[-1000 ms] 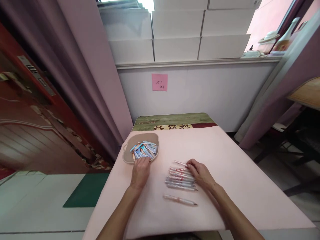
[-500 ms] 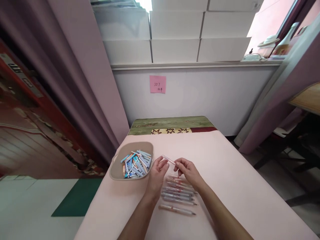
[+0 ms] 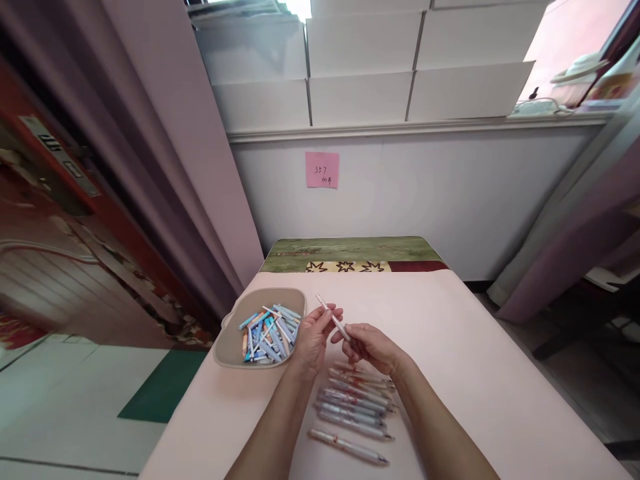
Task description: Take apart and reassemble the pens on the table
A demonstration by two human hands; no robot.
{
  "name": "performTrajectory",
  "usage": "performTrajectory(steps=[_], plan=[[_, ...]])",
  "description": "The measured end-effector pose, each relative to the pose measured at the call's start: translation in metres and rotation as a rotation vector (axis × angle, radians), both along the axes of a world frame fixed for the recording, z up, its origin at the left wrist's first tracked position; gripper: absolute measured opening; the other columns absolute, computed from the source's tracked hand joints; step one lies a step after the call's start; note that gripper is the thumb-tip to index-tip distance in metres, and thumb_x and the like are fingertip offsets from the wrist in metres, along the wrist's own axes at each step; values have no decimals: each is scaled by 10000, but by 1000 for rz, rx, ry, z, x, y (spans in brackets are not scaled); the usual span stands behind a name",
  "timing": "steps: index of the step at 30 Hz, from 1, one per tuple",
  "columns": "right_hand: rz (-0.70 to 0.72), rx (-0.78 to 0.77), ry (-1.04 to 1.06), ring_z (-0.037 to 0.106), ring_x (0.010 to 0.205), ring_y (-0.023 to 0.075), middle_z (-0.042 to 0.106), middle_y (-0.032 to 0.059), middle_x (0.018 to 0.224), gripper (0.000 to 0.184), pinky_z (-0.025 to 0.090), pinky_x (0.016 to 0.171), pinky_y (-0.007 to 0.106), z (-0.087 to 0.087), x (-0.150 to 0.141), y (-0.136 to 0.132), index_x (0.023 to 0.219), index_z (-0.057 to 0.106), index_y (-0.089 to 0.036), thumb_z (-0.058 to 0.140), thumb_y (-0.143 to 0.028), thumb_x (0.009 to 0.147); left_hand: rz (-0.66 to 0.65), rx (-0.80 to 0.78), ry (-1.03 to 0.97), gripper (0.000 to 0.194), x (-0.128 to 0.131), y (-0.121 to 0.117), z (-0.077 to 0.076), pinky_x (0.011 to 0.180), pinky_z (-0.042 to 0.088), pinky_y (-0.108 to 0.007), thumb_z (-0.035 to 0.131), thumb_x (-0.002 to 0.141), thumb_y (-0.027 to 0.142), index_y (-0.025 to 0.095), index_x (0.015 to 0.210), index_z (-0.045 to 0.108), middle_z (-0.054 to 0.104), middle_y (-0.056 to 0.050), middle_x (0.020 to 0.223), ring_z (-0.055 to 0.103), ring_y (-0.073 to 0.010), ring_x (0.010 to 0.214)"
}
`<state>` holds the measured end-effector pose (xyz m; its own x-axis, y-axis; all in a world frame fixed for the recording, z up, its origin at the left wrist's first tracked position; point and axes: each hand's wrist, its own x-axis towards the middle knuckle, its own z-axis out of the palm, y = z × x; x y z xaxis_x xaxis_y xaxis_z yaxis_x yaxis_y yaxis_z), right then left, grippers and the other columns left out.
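A slim whitish pen (image 3: 341,328) slants between my two hands over the table. My left hand (image 3: 311,337) pinches it near its upper middle, so its far end pokes out above the fingers. The fingers of my right hand (image 3: 374,348) close round the lower end and hide its tip. Beneath my hands lies a row of several clear-barrelled pens (image 3: 353,403), tips toward the right. One single pen (image 3: 347,447) lies a little apart, nearest to me.
A beige bin (image 3: 227,357) holding several blue, white and orange pen parts (image 3: 270,333) stands left of my left hand. Pink cloth covers the table (image 3: 450,373), with a green patterned strip (image 3: 350,249) at the back. A pink note (image 3: 322,170) sticks to the wall.
The held pen has tilted more steeply, its far end swinging up and left. My left fingers now pinch it. The view has shifted slightly.
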<state>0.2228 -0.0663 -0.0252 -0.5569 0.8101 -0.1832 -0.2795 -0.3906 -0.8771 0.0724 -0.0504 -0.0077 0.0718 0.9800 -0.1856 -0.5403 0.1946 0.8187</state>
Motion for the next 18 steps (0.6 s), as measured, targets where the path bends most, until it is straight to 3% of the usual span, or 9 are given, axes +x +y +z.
performTrajectory(steps=[3, 7, 9, 13, 15, 18], plan=[[-68, -22, -4, 494, 479, 66, 594, -17, 612, 439, 383, 514, 209, -4, -3, -2, 871, 667, -137, 685, -552, 728, 61, 23, 69, 276, 4, 2, -3, 678, 467, -241, 781, 645, 270, 109, 851, 692, 722, -86, 769, 651, -148, 725], [-301, 23, -134, 488, 508, 68, 582, -37, 608, 442, 377, 508, 202, -8, -4, -3, 735, 602, -152, 850, -454, 527, 171, 25, 107, 266, 13, 5, -8, 707, 462, -247, 796, 605, 258, 132, 808, 680, 712, -36, 720, 650, -141, 712], [-378, 49, -183, 446, 477, 62, 547, -57, 575, 449, 337, 457, 193, -7, -4, -5, 740, 576, -167, 825, -492, 553, 192, 30, 114, 270, 18, 6, -8, 741, 461, -257, 793, 604, 259, 135, 812, 674, 713, -33, 733, 655, -143, 734], [-294, -9, -189, 340, 373, 51, 477, -60, 492, 532, 204, 377, 196, -1, -3, -8, 810, 606, -156, 490, -675, 795, 177, 35, 127, 290, 24, 5, -4, 749, 461, -272, 786, 619, 266, 116, 833, 662, 722, -69, 775, 659, -155, 748], [-307, 3, -182, 353, 386, 50, 482, -56, 498, 507, 221, 387, 193, 1, -2, -9, 776, 602, -153, 542, -656, 770, 183, 32, 128, 290, 25, 3, -3, 743, 464, -273, 782, 627, 268, 116, 837, 653, 721, -70, 779, 661, -159, 756], [-398, 61, -175, 463, 490, 69, 563, -46, 625, 444, 296, 426, 178, 1, -3, -10, 803, 555, -186, 776, -515, 604, 212, 37, 126, 287, 24, 3, -3, 758, 471, -274, 780, 625, 264, 127, 836, 641, 717, -55, 790, 663, -160, 780]])
